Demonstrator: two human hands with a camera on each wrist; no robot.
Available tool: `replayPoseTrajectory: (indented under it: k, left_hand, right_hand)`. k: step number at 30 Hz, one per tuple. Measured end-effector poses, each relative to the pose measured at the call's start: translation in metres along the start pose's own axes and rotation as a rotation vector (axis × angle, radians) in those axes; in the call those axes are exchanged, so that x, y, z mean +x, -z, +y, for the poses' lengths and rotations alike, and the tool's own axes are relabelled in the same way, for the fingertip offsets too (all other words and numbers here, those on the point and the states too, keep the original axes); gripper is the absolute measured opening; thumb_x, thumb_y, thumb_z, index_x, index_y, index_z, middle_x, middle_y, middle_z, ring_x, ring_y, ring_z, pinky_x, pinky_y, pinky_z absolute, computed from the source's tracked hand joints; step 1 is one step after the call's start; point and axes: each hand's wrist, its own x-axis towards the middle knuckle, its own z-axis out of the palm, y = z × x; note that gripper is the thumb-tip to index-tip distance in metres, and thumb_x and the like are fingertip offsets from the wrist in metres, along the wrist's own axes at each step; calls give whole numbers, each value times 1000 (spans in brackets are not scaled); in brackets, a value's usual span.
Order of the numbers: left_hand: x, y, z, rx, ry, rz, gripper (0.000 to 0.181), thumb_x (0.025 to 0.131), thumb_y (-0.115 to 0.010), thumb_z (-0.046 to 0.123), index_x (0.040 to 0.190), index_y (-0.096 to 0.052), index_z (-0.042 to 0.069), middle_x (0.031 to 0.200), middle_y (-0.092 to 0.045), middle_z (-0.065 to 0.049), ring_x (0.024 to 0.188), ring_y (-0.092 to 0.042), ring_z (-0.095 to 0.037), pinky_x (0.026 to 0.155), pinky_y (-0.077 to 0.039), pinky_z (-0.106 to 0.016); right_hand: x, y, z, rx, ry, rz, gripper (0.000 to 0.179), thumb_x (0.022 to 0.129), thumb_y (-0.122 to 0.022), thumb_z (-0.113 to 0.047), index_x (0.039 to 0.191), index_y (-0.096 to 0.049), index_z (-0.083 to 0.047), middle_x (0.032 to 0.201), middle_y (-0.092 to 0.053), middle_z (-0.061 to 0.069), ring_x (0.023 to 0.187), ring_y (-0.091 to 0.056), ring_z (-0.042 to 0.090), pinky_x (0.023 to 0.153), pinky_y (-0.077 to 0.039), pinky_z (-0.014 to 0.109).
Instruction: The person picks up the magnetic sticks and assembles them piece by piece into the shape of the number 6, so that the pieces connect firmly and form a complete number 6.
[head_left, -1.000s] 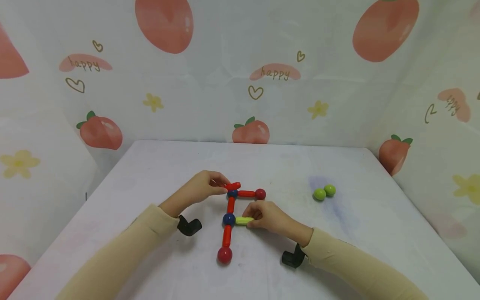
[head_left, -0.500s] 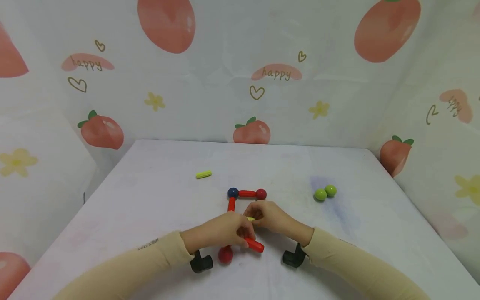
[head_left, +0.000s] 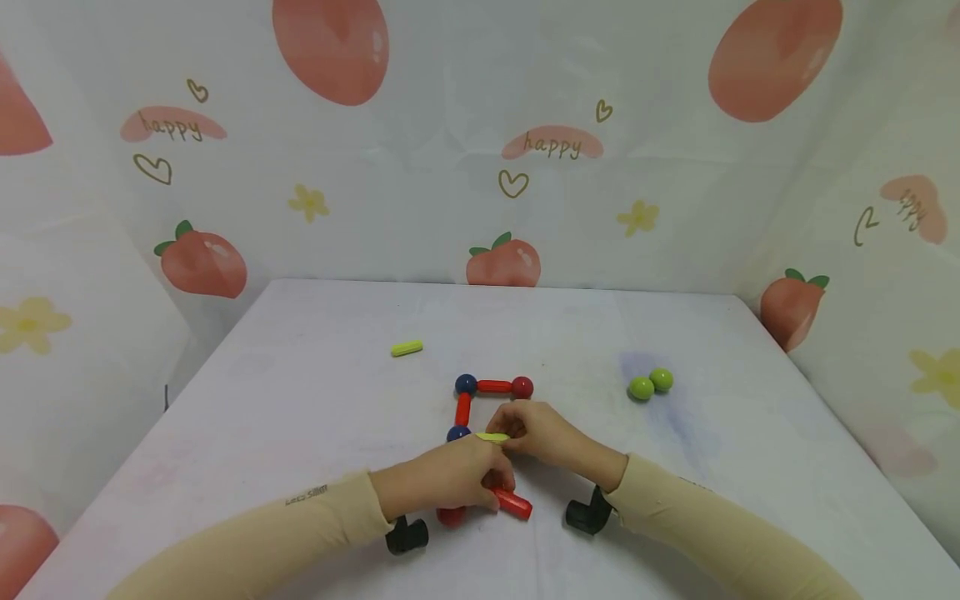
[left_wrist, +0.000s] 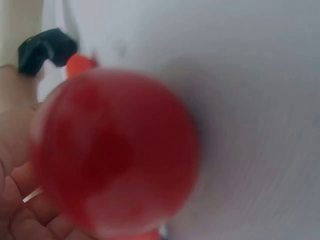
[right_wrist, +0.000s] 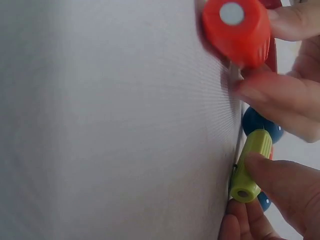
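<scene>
A ribbed yellow-green plastic-looking rod [head_left: 491, 437] lies level near the middle of the white worktop [head_left: 322, 325], its inner end appearing to meet a glossy dark-blue ball [head_left: 458, 433]. The right hand [head_left: 538, 433] pinches its outer end between thumb and fingers, probably to steady that joint while leaving the inner end free.

The left hand [head_left: 450, 475] crosses in front, thumb and fingers closed on a loose red rod [head_left: 514, 504]. Its grip leaves one end sticking out, baring a pale disc there in the right wrist view, perhaps a magnet.

Beyond, a red upright rod [head_left: 463, 408] links that ball to a second dark-blue ball [head_left: 466, 384], from which a red crosswise rod [head_left: 494, 387] runs to a small red ball [head_left: 522, 387]. A larger-looking red ball [head_left: 452, 517] sits nearer; the left hand hides its link.

Farther off, a spare yellow-green rod [head_left: 407, 348] and two lime-green balls [head_left: 651, 384] lie apart, seemingly out of both hands' way.
</scene>
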Motion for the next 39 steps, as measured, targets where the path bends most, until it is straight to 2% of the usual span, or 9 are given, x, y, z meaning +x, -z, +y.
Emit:
replayPoseTrajectory:
  k: [4, 9, 12, 16, 19, 23, 26, 34, 39]
  left_hand:
    - [-5, 14, -3, -81, -1, 42, 20, 86, -81, 11, 105, -77, 14, 88, -69, 8, 77, -57, -2, 71, -50, -16]
    - [-12, 38, -11, -167, 8, 155, 16, 90, -77, 12, 106, -75, 11, 95, -73, 2, 86, -63, -10, 77, -56, -23]
    - [-13, 46, -21, -226, 104, 231, 13, 92, -75, 13, 105, -74, 11, 97, -73, 0, 87, -64, -13, 75, -56, -26]
    - [-12, 46, -37, -308, 269, 288, 10, 91, -75, 12, 101, -74, 12, 96, -70, 0, 85, -61, -14, 70, -51, -25]
    - [-9, 41, -48, -336, 325, 284, 10, 90, -76, 13, 100, -73, 13, 96, -70, -1, 81, -63, -14, 69, -53, -25]
    - [-5, 33, -55, -353, 358, 266, 16, 88, -79, 14, 103, -73, 14, 97, -69, -5, 76, -65, -14, 70, -56, -26]
    - [-4, 30, -56, -350, 376, 264, 19, 86, -81, 14, 103, -73, 16, 98, -68, -6, 79, -64, -16, 70, -56, -27]
    - [-5, 30, -54, -343, 375, 270, 20, 85, -82, 13, 103, -73, 16, 97, -68, -6, 84, -63, -17, 71, -55, -28]
    - [-5, 31, -52, -348, 376, 274, 20, 85, -82, 13, 102, -73, 15, 96, -68, -7, 83, -63, -16, 73, -56, -28]
  right_hand:
    - [0, 1, 0, 4, 18, 2, 16, 87, -76, 0, 102, -74, -6, 89, -74, 5, 78, -62, 7, 72, -54, 18]
    - [0, 3, -1, 23, 10, -3, 18, 86, -79, -2, 102, -73, -6, 89, -73, 4, 78, -60, 8, 73, -54, 19]
    - [0, 2, -1, 30, -12, -6, 19, 86, -80, -5, 104, -73, -7, 91, -72, 3, 80, -60, 9, 76, -56, 21]
    - [0, 0, -1, 37, -34, -7, 20, 86, -79, -6, 105, -74, -8, 95, -73, 2, 82, -61, 10, 79, -57, 24]
    - [0, 0, -1, 40, -35, -6, 20, 86, -79, -6, 105, -74, -8, 95, -73, 2, 83, -61, 11, 80, -58, 26]
    - [0, 0, 0, 39, -32, -6, 20, 87, -80, -7, 105, -74, -9, 96, -72, 2, 84, -62, 11, 81, -59, 26]
    - [1, -1, 1, 32, -29, -6, 20, 86, -80, -7, 105, -74, -10, 95, -72, 2, 84, -62, 11, 80, -58, 25]
    - [-1, 0, -1, 31, -28, -5, 20, 86, -80, -7, 106, -73, -9, 97, -73, 3, 85, -63, 12, 80, -59, 26]
    - [-7, 6, -7, 25, -14, 26, 28, 86, -80, -8, 111, -70, -8, 108, -70, 8, 97, -67, 18, 83, -61, 30]
